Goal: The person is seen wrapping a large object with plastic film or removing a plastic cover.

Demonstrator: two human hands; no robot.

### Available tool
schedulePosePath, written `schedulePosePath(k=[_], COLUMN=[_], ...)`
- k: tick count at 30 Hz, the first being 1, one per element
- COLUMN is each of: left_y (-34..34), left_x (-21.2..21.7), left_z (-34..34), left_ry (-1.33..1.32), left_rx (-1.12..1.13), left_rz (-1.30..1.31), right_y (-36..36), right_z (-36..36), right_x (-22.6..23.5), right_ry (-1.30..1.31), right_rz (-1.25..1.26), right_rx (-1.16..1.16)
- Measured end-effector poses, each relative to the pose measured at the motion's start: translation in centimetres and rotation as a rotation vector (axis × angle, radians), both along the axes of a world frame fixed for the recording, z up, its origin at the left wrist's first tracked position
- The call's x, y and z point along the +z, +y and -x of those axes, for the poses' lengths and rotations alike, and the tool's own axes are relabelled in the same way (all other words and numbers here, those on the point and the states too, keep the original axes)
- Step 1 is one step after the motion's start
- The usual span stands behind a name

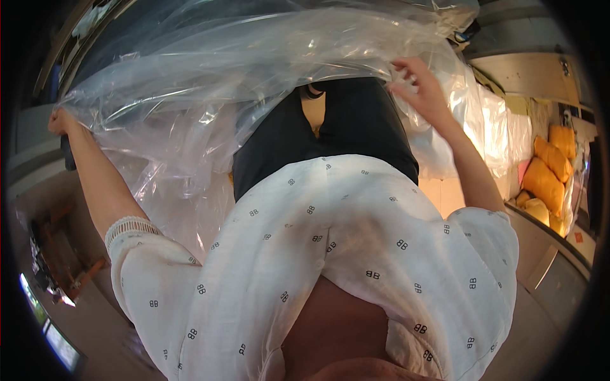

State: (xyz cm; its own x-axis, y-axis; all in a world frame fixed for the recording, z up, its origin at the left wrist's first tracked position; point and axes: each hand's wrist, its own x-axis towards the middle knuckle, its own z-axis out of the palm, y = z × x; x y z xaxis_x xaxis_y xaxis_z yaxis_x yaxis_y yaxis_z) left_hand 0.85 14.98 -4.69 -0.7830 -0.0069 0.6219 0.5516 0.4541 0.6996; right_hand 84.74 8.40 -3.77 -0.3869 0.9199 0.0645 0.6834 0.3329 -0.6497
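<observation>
A large sheet of clear plastic film (254, 60) spreads across the front of me in loose, shiny folds. Out at the far left, my left hand (59, 120) is closed on the film's near corner, drawing that edge taut. My right hand (420, 89) is at the film's edge on the right, its thumb and fingers apart and the fingers slightly curled. Its fingertips come up against the plastic, but no firm grip shows. More crumpled film (175, 171) hangs below the spread part, beside my dark-clothed legs.
Yellow-orange bundles (546, 174) are piled on the right, past more bunched plastic (492, 124). A light wooden panel (527, 76) stands at the upper right. On the left is a brown wooden frame, perhaps a stool (73, 254), on the floor.
</observation>
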Motion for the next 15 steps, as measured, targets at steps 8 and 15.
schedulePosePath(k=[8,15], left_y=[-0.2,0.9], left_x=[0.7,0.9], left_z=[-3.3,-10.3], left_ry=[0.047,0.225], left_rx=[-0.094,-0.529], left_rz=[0.099,0.009], right_y=[0.0,4.2], right_z=[0.0,-8.5], right_x=[1.3,22.5], right_ry=[0.605,1.337], right_rz=[0.065,0.318], right_rx=[-0.134,0.215])
